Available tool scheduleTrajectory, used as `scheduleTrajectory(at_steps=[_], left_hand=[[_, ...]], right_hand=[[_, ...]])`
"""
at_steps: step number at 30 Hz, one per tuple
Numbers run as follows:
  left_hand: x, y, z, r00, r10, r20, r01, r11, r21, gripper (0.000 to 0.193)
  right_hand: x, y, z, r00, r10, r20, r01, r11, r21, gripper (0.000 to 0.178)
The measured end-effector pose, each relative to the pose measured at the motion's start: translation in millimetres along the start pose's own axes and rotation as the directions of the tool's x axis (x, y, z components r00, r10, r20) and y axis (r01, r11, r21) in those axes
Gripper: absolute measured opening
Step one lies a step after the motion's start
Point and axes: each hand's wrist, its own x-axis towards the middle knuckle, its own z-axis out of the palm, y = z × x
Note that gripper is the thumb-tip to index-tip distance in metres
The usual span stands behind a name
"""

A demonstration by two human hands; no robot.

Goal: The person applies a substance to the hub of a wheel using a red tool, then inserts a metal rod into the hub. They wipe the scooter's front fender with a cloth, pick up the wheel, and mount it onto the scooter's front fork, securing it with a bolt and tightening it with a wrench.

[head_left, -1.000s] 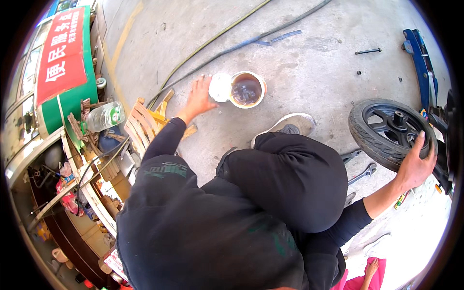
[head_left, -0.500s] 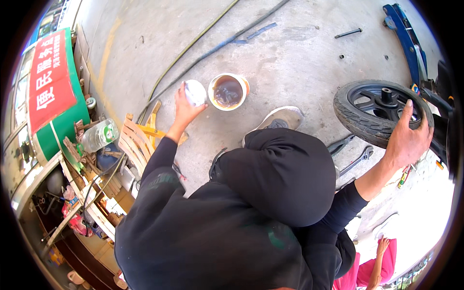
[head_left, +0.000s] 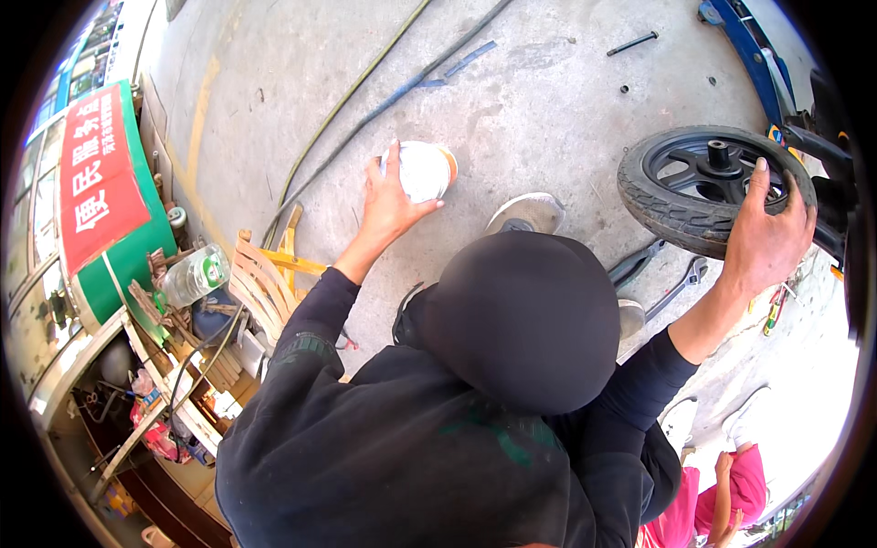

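In front of me a round tub (head_left: pixel 450 166) with an orange patch on its side stands on the concrete. A white lid (head_left: pixel 421 172) lies over its mouth and hides the contents. My left hand (head_left: pixel 393 196) grips this lid by its edge, thumb and fingers spread around it. At the right, a small black wheel (head_left: pixel 671 215) with a ribbed tyre and a spoked black rim lies tilted, its hub sticking up. My right hand (head_left: pixel 772 224) is wrapped over the tyre's near right side, fingers reaching onto the rim.
An adjustable wrench (head_left: pixel 676 290) and dark-handled pliers (head_left: pixel 637 263) lie below the wheel. A long bolt (head_left: pixel 632 43) is farther off, near a blue jack (head_left: pixel 749 55). Hoses (head_left: pixel 375 110) cross the floor. A wooden stool (head_left: pixel 265 283) stands left. Someone in pink trousers (head_left: pixel 681 511) is behind me.
My left hand has brought the lid rightward onto the tub, covering the brown paste that showed inside. My right hand stays on the wheel. The view has shifted slightly.
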Motion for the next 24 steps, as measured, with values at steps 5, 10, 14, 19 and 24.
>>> scheduleTrajectory(at_steps=[5, 10, 14, 19, 24], left_hand=[[2.0, 19.3, 4.8, 0.998, -0.059, -0.003, 0.059, 0.995, 0.083, 0.132], [21.0, 21.8, 0.9, 0.995, 0.086, 0.054, -0.089, 0.995, 0.055, 0.130], [24.5, -23.9, -26.3, 0.896, 0.434, 0.093, -0.442, 0.889, 0.115, 0.124], [22.2, 1.4, -7.0, 0.980, 0.110, 0.164, -0.138, 0.975, 0.176, 0.134], [18.8, 12.8, 46.9, 0.995, -0.024, -0.098, 0.043, 0.980, 0.194, 0.131]], right_hand=[[6.0, 2.0, 1.6, 1.000, -0.006, -0.015, 0.005, 1.000, -0.015, 0.044], [26.5, -9.2, -18.2, 0.997, 0.042, -0.061, -0.045, 0.998, -0.053, 0.045], [7.1, -28.8, -12.0, 0.995, 0.093, 0.023, -0.093, 0.996, -0.002, 0.047], [-8.0, -27.3, -17.9, 0.957, 0.214, 0.194, -0.206, 0.977, -0.063, 0.043], [-0.4, -31.6, -19.6, 0.955, 0.221, 0.199, -0.206, 0.974, -0.096, 0.042]])
